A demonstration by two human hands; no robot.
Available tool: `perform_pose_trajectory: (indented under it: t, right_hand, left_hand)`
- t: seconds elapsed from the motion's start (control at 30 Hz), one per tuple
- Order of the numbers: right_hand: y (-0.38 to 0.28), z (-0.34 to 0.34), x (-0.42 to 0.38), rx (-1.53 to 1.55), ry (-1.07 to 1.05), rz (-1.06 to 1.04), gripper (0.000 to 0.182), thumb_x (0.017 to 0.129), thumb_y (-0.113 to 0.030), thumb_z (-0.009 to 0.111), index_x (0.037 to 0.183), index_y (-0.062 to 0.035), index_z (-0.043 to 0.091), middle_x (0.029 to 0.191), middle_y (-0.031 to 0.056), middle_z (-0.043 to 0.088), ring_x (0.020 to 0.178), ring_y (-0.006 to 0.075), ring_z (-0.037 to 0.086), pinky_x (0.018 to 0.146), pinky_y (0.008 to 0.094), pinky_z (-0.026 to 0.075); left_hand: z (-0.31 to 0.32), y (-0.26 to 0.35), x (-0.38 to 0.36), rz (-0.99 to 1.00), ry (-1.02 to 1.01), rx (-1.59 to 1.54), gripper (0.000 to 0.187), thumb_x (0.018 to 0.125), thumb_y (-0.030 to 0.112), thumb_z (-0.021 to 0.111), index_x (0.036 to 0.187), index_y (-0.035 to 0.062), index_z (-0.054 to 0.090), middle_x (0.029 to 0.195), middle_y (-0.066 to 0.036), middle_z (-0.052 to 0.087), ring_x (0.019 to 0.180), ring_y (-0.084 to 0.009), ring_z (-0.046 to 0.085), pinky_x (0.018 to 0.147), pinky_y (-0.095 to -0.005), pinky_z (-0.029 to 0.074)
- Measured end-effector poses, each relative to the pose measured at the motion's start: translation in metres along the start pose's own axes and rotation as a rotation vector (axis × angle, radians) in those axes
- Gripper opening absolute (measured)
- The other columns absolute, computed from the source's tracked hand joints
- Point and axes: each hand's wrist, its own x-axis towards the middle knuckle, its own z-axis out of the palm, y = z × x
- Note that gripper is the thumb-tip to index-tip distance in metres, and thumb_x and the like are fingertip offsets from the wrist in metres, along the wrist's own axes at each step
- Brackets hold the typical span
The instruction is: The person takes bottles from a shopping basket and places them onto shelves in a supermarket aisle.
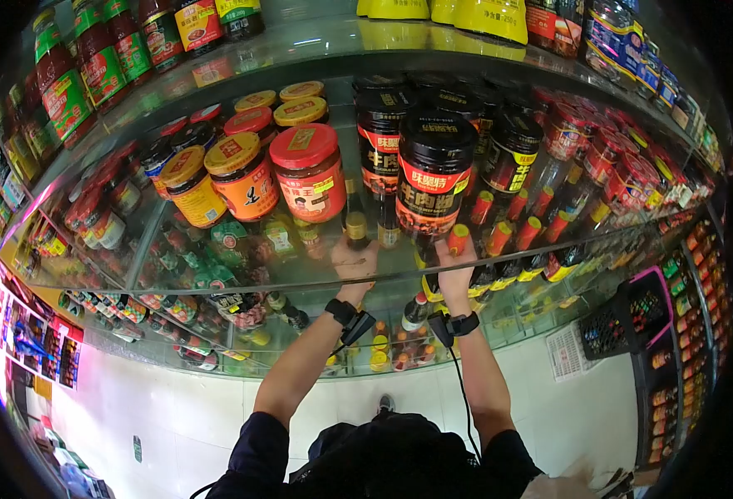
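Seen through the glass shelf [316, 279], both hands reach in at the level below it. My left hand [355, 260] is closed around a dark bottle with a gold neck band [355, 226]. My right hand [454, 254] is at a red-capped bottle [459, 239] at the front of its row; its fingers are largely hidden, and I cannot tell whether they grip it. Above the hands, on the glass, stand a black-lidded jar of beef sauce [435, 175] and a red-lidded jar [308, 172]. Each wrist wears a black strapped device.
More jars [241, 176] and red-lidded jars [624, 179] fill the shelf to both sides. Sauce bottles [63, 83] stand on the shelf above. At right, a black basket with a pink handle [624, 316] is beside a white crate [569, 353]. Pale floor tiles [192, 416] lie below.
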Motion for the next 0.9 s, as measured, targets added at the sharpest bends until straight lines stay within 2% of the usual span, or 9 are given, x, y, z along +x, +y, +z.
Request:
perform_pose_trajectory:
  t: [0.1,0.2,0.3,0.37,0.43,0.53,0.6,0.77,0.9]
  right_hand:
    - [-0.003,-0.005,-0.007,-0.069,0.008,0.061,0.020,0.079,-0.007,0.061,0.093,0.0001,0.049,0.080,0.0009,0.053,0.072,0.0089,0.048,0.065,0.0232,0.041]
    - [0.015,-0.013,-0.011,-0.071,0.009,0.060,0.017,0.077,-0.008,0.063,0.088,0.0005,0.052,0.078,0.0032,0.056,0.069,0.0107,0.048,0.065,0.0256,0.042]
    - [0.020,-0.017,-0.018,-0.208,0.023,-0.023,0.021,0.076,-0.011,0.065,0.088,0.0004,0.053,0.073,0.0050,0.056,0.066,0.0106,0.048,0.063,0.0264,0.042]
    - [0.007,-0.018,-0.027,-0.239,0.052,0.000,0.023,0.074,-0.014,0.066,0.089,-0.0004,0.054,0.069,0.0073,0.056,0.062,0.0122,0.049,0.061,0.0274,0.042]
    - [-0.004,-0.020,-0.034,-0.198,0.022,0.089,0.021,0.074,-0.014,0.066,0.086,-0.0012,0.053,0.066,0.0064,0.054,0.059,0.0138,0.047,0.059,0.0277,0.041]
    - [-0.017,-0.029,-0.048,-0.192,-0.009,0.055,0.019,0.075,-0.013,0.065,0.080,-0.0014,0.051,0.062,0.0054,0.050,0.057,0.0142,0.043,0.057,0.0279,0.040]
    - [-0.035,-0.036,-0.062,-0.209,-0.029,0.057,0.019,0.076,-0.014,0.065,0.080,-0.0013,0.051,0.063,0.0046,0.051,0.058,0.0130,0.044,0.057,0.0268,0.040]
    - [-0.078,-0.067,-0.104,-0.150,-0.047,0.093,0.019,0.076,-0.014,0.064,0.083,-0.0006,0.052,0.068,0.0041,0.056,0.063,0.0112,0.050,0.061,0.0253,0.042]
    - [-0.102,-0.107,-0.155,-0.154,-0.070,0.097,0.020,0.076,-0.016,0.064,0.084,-0.0016,0.053,0.069,0.0042,0.056,0.061,0.0118,0.050,0.059,0.0264,0.042]
  left_hand:
    - [-0.005,0.022,-0.007,-0.097,-0.046,-0.148,0.017,0.068,0.009,0.063,0.080,0.0011,0.054,0.073,-0.007,0.057,0.064,-0.0168,0.051,0.062,-0.0333,0.042]
    - [-0.008,0.032,-0.014,-0.072,0.099,-0.172,0.011,0.065,0.005,0.061,0.072,-0.0009,0.055,0.064,-0.004,0.058,0.057,-0.0101,0.051,0.054,-0.0257,0.041]
    - [-0.018,0.054,-0.030,-0.166,0.072,-0.345,0.008,0.065,0.003,0.060,0.070,-0.0007,0.054,0.062,-0.003,0.055,0.056,-0.0091,0.049,0.053,-0.0258,0.040]
    - [-0.024,0.044,-0.039,-0.057,0.086,-0.379,0.007,0.064,0.002,0.059,0.068,-0.0008,0.054,0.059,-0.001,0.053,0.055,-0.0091,0.048,0.053,-0.0257,0.039]
    - [-0.033,0.058,-0.055,-0.199,0.044,-0.315,0.006,0.066,0.001,0.058,0.069,0.0017,0.053,0.064,-0.001,0.051,0.057,-0.0106,0.047,0.052,-0.0277,0.038]
    - [-0.041,0.060,-0.080,-0.223,0.104,-0.382,0.006,0.065,-0.001,0.056,0.067,0.0018,0.051,0.062,-0.001,0.049,0.055,-0.0114,0.046,0.050,-0.0274,0.037]
    - [-0.050,0.078,-0.103,-0.299,0.140,-0.454,0.006,0.065,-0.002,0.055,0.068,0.0020,0.051,0.063,-0.001,0.049,0.054,-0.0120,0.045,0.051,-0.0266,0.037]
    - [-0.077,0.076,-0.171,-0.221,0.146,-0.373,0.007,0.064,-0.002,0.053,0.069,0.0030,0.051,0.064,-0.002,0.050,0.056,-0.0125,0.047,0.052,-0.0260,0.038]
    - [-0.090,0.077,-0.245,-0.229,0.281,-0.447,0.005,0.062,0.001,0.057,0.063,0.0017,0.051,0.062,0.000,0.050,0.056,-0.0092,0.046,0.053,-0.0236,0.036]
